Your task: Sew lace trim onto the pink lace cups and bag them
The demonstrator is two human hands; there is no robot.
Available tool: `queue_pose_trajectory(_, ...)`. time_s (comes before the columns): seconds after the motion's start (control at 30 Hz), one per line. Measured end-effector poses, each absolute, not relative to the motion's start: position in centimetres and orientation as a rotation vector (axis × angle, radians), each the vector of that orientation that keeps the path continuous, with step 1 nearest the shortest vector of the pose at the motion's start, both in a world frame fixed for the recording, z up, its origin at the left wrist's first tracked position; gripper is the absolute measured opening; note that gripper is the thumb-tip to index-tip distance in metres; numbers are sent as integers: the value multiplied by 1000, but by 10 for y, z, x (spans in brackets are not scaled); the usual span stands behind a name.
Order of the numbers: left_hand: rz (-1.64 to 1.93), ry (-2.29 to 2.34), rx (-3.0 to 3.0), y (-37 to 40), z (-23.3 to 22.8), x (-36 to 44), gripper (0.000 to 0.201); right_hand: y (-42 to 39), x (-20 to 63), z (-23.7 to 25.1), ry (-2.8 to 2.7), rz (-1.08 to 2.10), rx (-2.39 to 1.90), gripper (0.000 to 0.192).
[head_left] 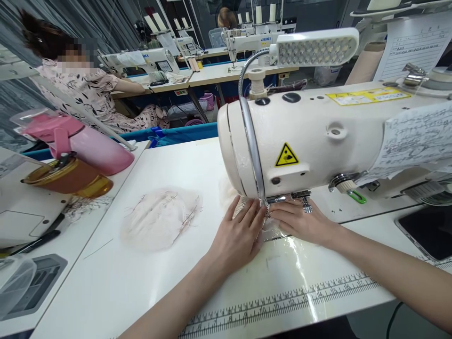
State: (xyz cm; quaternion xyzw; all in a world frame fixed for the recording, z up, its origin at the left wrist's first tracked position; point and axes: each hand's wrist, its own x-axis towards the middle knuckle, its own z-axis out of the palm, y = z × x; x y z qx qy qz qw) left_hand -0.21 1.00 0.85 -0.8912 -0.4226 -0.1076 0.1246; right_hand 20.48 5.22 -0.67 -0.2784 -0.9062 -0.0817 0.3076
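My left hand (pixel 236 234) lies flat, fingers stretched forward, on a piece of pale sheer fabric (pixel 226 190) beneath the head of a white sewing machine (pixel 310 127). Just right of the needle area, my right hand (pixel 300 219) reaches in with its fingers extended over the edge of the same fabric. Its fingertips are partly hidden by the metal parts, so any pinch there cannot be made out. The needle itself is hidden. A second pale sheer piece (pixel 158 219), roughly round with loose threads along its edges, rests on the table left of my left hand.
A printed ruler (pixel 263 310) runs along the table's front edge. At left stand a pink bottle (pixel 99 146) and an amber cup (pixel 70 176). A phone (pixel 429 230) lies at right. A lamp (pixel 318 47) overhangs the machine. Another person (pixel 77 94) sits at a machine behind.
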Motion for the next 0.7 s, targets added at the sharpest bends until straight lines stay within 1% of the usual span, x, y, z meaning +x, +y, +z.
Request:
queue_pose_trajectory(0.37, -284, -1239, -2573, 9, 7, -3, 49, 53, 209, -6, -2454, -319, -830, 21)
queue_pose_trajectory(0.57, -278, -1284, -2600, 12, 7, -3, 48, 56, 211, -1, -2517, -148, -850, 27)
queue_pose_trajectory(0.7, -318, -1305, -2598, 13, 5, -4, 48, 56, 214, -8, -2514, -270, -808, 29)
